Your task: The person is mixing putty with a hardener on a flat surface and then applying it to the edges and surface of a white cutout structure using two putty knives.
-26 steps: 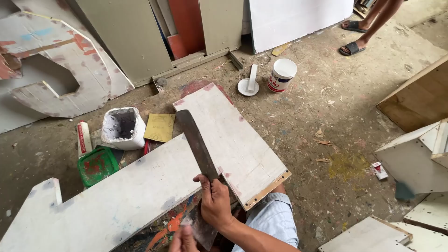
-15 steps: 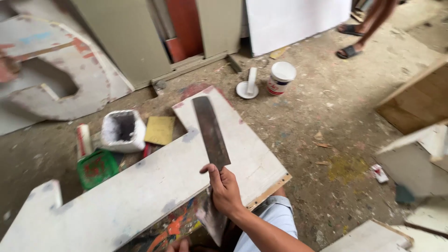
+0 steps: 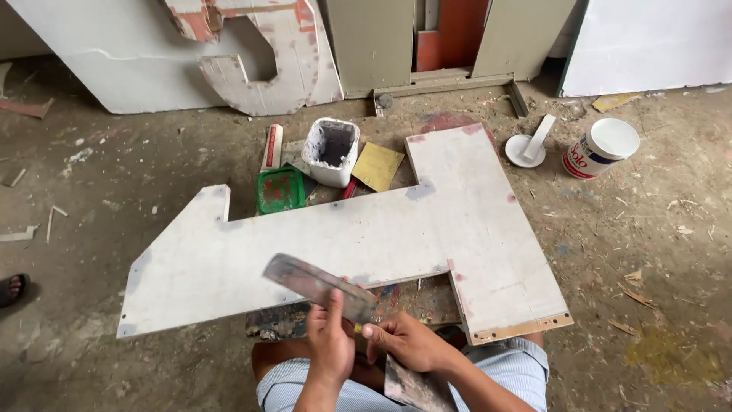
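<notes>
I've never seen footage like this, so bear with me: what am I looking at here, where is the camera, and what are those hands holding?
There is no machine here. The camera sits on a person's head and looks down at their own lap and hands. The left hand and right hand together hold a long flat metal blade. In front of them a large white cut-out board lies on the dusty floor. Beyond it sit a white tub, a green tray, a yellow sanding sheet and a white-lidded can.

I see a white board (image 3: 457, 221) with grey patches, a green tray (image 3: 280, 191), a yellow sheet (image 3: 377, 165), and pale blue striped shorts (image 3: 511, 378).
</notes>
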